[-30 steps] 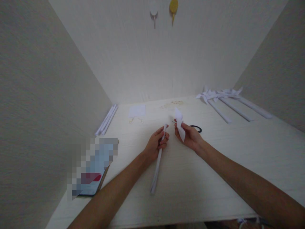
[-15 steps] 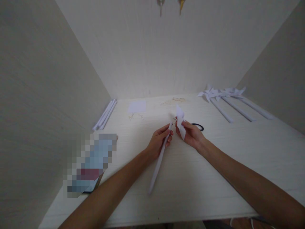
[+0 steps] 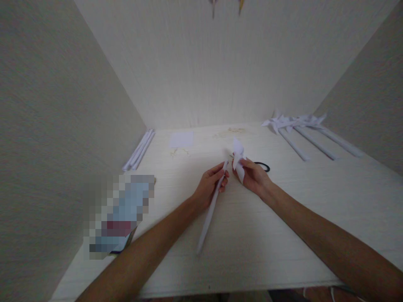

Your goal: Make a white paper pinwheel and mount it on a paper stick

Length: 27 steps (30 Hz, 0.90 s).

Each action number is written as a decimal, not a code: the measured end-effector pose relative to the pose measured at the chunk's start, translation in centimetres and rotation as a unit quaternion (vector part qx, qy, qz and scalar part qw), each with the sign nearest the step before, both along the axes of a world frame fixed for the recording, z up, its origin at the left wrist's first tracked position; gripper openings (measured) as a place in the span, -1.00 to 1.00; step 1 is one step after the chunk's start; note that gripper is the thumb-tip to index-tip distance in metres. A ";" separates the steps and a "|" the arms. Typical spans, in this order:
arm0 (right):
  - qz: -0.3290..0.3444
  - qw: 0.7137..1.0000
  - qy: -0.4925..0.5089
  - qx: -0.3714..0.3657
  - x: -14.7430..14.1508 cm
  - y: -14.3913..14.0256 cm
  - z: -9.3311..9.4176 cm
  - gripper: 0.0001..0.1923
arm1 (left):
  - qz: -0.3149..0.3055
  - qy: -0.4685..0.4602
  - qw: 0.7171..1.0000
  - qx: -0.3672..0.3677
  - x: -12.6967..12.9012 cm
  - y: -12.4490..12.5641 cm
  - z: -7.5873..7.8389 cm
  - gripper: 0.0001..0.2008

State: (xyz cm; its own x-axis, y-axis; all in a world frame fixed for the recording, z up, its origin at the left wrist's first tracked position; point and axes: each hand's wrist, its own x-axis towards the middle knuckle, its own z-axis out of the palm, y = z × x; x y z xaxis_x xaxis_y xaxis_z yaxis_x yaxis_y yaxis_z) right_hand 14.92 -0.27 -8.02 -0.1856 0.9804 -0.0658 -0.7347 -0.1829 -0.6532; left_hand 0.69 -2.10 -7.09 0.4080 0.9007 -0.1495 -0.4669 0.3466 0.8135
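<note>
My left hand (image 3: 210, 186) is closed round a rolled white paper stick (image 3: 209, 218), whose lower end slants down towards me. Just right of the stick's top end, my right hand (image 3: 253, 176) pinches a folded white paper pinwheel head (image 3: 239, 159), with its blades standing up. A thin, short piece pokes out on the left side of the pinwheel head, towards the stick; it is too small to name. The stick and the pinwheel head are close together, and I cannot tell whether they touch. Behind my right hand lies a black loop (image 3: 263, 166), partly hidden.
Several paper pinwheels on sticks (image 3: 296, 123) lie at the back right. Rolled paper sticks (image 3: 138, 150) lie by the left wall. A flat paper square (image 3: 181, 139) and thin tan strands (image 3: 180, 152) lie at the back. A blurred-out phone-like device (image 3: 126, 216) lies at left.
The pinwheel head has turned slightly in my right hand, showing more of its blades. My left hand and the stick have hardly moved.
</note>
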 end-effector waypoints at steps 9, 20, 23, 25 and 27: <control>0.006 0.998 -0.042 0.048 -0.3 -0.1 0.3 -0.79 | -0.002 0.005 1.000 0.006 0.0 -0.1 0.0 -0.71; 0.022 0.998 -0.055 0.022 -0.1 0.1 -0.2 -0.74 | 0.027 0.072 0.997 0.008 0.1 0.0 0.6 -0.86; 0.049 0.997 -0.059 0.013 0.0 0.0 -0.1 -0.75 | 0.027 0.074 0.997 0.010 0.1 -0.1 0.6 -0.87; 0.051 0.997 -0.059 0.014 0.0 0.0 0.0 -0.75 | 0.027 0.071 0.997 0.009 0.1 -0.1 0.6 -0.87; 0.044 0.997 -0.061 0.016 -0.1 0.0 0.1 -0.73 | 0.027 0.068 0.997 0.010 0.1 -0.1 0.6 -0.89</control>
